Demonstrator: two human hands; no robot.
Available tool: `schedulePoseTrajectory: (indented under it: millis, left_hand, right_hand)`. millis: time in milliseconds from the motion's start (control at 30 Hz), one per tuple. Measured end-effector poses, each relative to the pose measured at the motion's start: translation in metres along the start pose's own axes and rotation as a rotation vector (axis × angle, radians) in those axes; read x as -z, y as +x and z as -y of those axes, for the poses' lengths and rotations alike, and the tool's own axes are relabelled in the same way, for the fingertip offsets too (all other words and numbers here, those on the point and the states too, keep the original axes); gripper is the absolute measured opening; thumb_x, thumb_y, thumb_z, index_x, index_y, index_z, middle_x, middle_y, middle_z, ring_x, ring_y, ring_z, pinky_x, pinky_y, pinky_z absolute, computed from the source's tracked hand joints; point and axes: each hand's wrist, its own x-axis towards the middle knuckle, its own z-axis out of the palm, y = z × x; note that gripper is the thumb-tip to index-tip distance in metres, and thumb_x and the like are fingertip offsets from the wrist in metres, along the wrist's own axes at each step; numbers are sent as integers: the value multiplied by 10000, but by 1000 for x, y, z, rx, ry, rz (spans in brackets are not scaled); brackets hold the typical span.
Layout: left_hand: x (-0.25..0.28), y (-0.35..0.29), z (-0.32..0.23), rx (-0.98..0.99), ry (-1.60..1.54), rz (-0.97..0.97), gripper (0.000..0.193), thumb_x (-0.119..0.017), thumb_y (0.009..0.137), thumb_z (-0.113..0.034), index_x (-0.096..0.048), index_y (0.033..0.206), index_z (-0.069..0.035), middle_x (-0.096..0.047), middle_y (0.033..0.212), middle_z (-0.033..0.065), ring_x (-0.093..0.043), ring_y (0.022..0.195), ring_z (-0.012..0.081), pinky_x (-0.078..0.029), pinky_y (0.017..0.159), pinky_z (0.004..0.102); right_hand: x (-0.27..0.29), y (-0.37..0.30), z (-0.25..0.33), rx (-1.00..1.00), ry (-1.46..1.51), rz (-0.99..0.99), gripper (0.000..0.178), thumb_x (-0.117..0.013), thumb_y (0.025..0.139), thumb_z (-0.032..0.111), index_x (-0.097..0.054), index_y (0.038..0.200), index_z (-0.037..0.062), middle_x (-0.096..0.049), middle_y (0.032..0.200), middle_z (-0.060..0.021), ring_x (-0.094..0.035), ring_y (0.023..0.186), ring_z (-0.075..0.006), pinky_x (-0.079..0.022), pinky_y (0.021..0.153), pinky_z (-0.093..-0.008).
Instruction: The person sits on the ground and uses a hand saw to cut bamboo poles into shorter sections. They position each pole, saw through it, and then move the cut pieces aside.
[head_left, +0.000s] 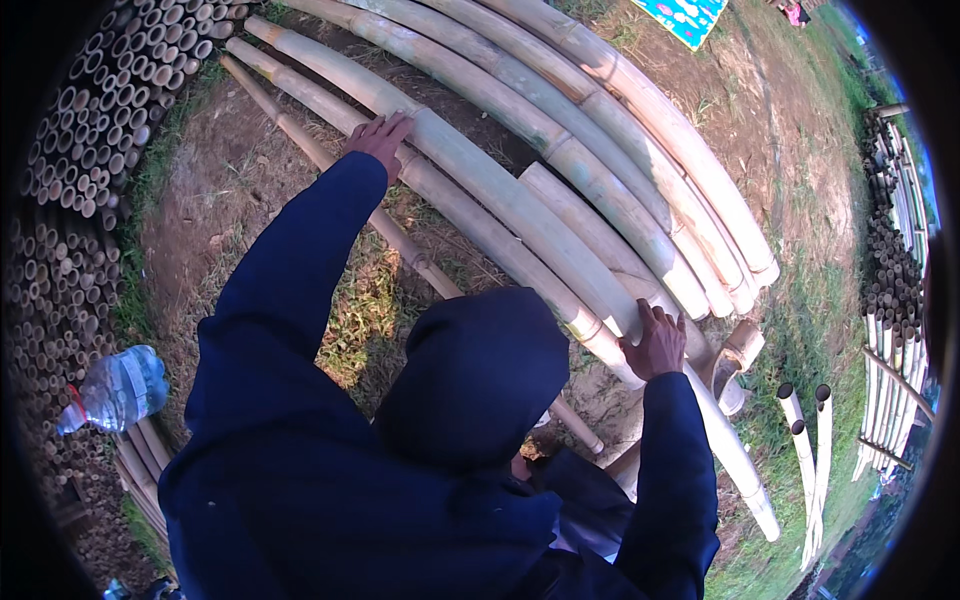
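Observation:
A thick pale bamboo pole [490, 180] runs slantwise from the upper left toward the lower right. My left hand [378, 142] is closed over its near edge, well up its length, fingers bent onto the surface. At the pole's near end my right hand [658, 342] grips it, thumb on the near side and fingers past the rim. A slimmer bamboo pole [470, 215] lies right alongside, below the gripped one, and passes under my left wrist. Dark blue rounded cloth [480, 380] in the middle hides the ground beneath.
More thick bamboo poles [600, 110] lie side by side beyond. A thin pole [400, 240] lies nearer. Stacked bamboo [110, 110] fills the left, with a large clear plastic bottle [125, 385] near it. Short bamboo pieces [738, 352] and upright poles [822, 440] stand at the right.

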Motion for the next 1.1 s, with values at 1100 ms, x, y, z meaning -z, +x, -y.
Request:
schedulePoseTrajectory:
  millis: [1100]
  left_hand:
    - [26,42,-18,-190,308,105,901,-905,690,-361,-438,1442,-189,-507,1459,64,-314,1521,262,-233,1257,513]
  right_hand:
    - [3,-17,-11,-62,121,59,831,-828,644,142,-533,1420,167,-679,1103,-157,-649,1117,-379,-459,1065,-497]
